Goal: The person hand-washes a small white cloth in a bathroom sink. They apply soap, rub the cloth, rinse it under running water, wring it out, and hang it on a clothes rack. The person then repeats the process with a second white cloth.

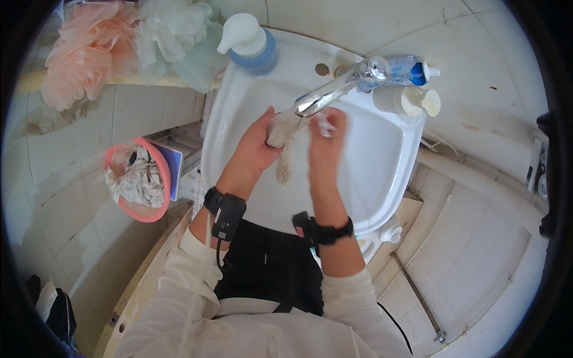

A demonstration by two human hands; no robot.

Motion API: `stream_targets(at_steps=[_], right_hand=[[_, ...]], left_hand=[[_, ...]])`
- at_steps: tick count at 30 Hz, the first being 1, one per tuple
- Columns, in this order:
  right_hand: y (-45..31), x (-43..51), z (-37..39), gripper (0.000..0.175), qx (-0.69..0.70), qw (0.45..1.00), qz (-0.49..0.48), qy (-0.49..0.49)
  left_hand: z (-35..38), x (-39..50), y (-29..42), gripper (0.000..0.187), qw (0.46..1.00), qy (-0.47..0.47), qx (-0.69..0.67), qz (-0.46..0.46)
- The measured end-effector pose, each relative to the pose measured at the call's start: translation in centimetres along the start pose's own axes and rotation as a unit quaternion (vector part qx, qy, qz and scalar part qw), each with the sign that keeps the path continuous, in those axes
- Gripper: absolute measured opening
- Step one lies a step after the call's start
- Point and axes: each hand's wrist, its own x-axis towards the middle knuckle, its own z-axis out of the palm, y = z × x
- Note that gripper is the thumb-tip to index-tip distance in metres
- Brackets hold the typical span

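My left hand (254, 142) grips a wet-looking cream cloth (281, 134) under the spout of a chrome faucet (320, 100). A limp, stringy end of the cloth hangs towards the bowl of the white washbasin (374, 152). My right hand (330, 136) is blurred, just right of the spout, its fingers curled. Something white, foam or fabric, shows at those fingers; which of the two I cannot tell. The spout covers part of the gap between my hands, so whether the cloth reaches across is hidden. Both wrists wear black straps with small devices.
A blue pump bottle (254, 49) stands on the basin's back left rim. Behind the faucet lie a toothpaste tube (405, 71) and a white pump bottle (398, 99). At left are a pink basin (166, 179) of crumpled fabric and hanging bath puffs (91, 49). A pipe (474, 179) runs along the right.
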Motion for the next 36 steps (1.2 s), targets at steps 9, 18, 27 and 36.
stream_targets(at_steps=[9,18,27,36], right_hand=[[-11.2,8.3,-7.5,0.028,-0.451,0.793,-0.394,-0.117],[-10.4,11.0,-6.9,0.025,-0.552,0.741,-0.356,-0.139],[-9.7,8.8,-5.3,0.035,-0.444,0.873,-0.197,-0.045],[2.1,-3.3,-7.8,0.045,0.444,0.773,0.422,-0.165]], left_hand=[[0.4,-0.6,1.7,0.028,0.996,-0.072,0.03,0.034],[-0.2,-2.8,2.6,0.043,0.986,-0.143,0.07,0.044],[0.2,-6.2,1.7,0.052,0.977,-0.148,0.15,0.044],[0.8,-7.0,-0.9,0.066,0.933,-0.328,0.092,-0.111]])
